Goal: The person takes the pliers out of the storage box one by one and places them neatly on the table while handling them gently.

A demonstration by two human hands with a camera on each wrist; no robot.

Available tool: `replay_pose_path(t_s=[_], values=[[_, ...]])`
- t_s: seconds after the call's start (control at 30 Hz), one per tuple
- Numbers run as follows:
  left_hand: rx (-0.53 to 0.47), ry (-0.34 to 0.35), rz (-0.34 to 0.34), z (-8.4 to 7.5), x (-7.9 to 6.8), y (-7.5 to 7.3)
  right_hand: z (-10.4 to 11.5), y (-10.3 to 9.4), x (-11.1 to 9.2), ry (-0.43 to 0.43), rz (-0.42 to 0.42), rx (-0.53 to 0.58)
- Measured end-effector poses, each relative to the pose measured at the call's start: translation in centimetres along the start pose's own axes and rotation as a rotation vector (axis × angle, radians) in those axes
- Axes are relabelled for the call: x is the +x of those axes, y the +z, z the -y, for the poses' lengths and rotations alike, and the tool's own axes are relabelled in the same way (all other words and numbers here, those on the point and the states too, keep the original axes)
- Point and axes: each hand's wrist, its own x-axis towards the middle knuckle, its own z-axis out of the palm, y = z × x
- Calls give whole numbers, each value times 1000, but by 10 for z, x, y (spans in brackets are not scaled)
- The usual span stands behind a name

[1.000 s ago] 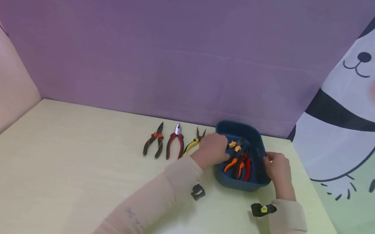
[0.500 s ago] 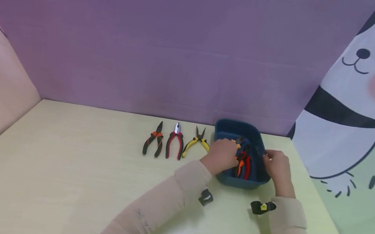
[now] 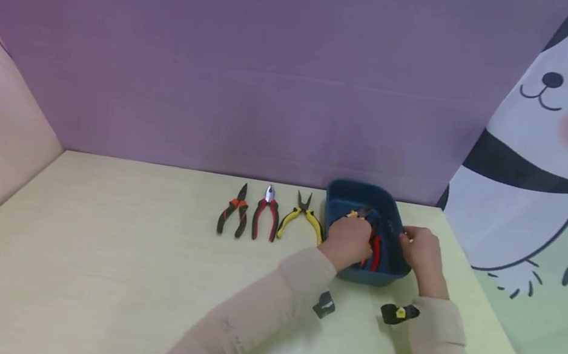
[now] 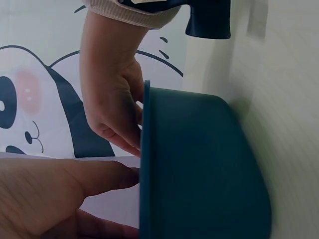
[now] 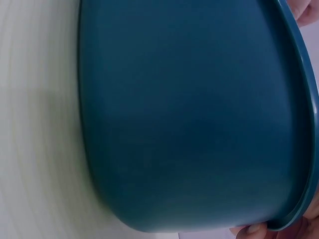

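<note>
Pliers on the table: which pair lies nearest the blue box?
The yellow-handled pair, rightmost in the row, beside the box; the red-handled pair and orange-and-black pair lie farther left.

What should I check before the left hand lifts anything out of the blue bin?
1. Blue bin steadied: ok, right hand pinches its rim.
2. Bin upright on the table: ok.
3. Left hand holding a tool: cannot tell, fingertips hidden.
4. Clear view of the tools inside: not ok, that hand covers some.
5. Orange-and-black pliers, red-and-black pliers and yellow pliers lying apart from each other: ok.
6. Yellow pliers clear of the bin: cannot tell, very close.
</note>
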Motion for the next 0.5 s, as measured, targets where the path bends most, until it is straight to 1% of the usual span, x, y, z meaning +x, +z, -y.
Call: replay_pose_path(t_s=[0.13, 0.23, 0.43, 0.5], values=[[-11, -33, 18, -5, 3, 5, 0, 0, -1, 5, 16, 7], [-19, -47, 23, -9, 5, 8, 0, 0, -1, -1, 10, 6], [8, -36, 15, -18, 4, 11, 2, 0, -1, -13, -13, -5], [4, -44, 36, -22, 6, 12, 2, -1, -1, -13, -17, -9]])
